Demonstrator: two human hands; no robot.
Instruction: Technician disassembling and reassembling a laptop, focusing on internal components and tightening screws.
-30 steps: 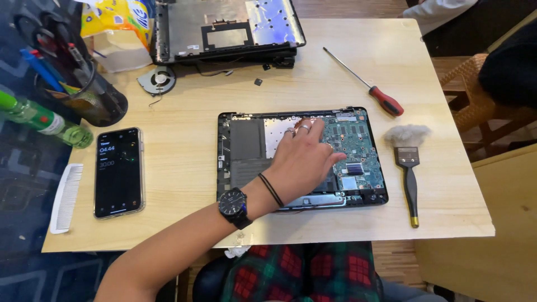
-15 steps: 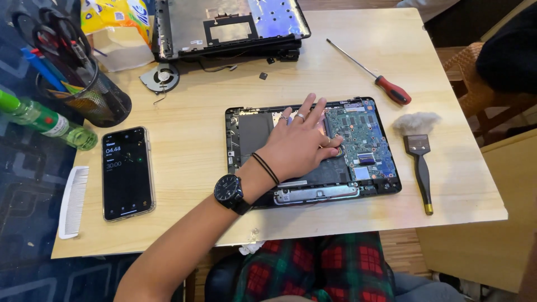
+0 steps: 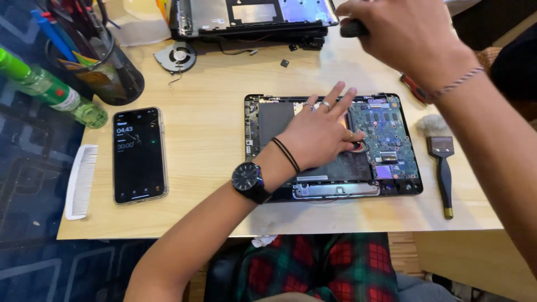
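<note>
The left hand point(image 3: 321, 134) lies spread flat on the opened laptop base point(image 3: 391, 140), while the right hand point(image 3: 405, 33), raised beyond its far edge, grips a dark tool handle point(image 3: 352, 28).

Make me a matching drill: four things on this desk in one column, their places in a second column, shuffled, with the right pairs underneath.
Things:
1. phone
2. brush
3. fan
4. comb

Places:
A. right of the open laptop
B. on the table's left edge
C. near the pen cup, at the back
D. between comb and laptop

Pairs: 1-D, 2-A, 3-C, 4-B
</note>
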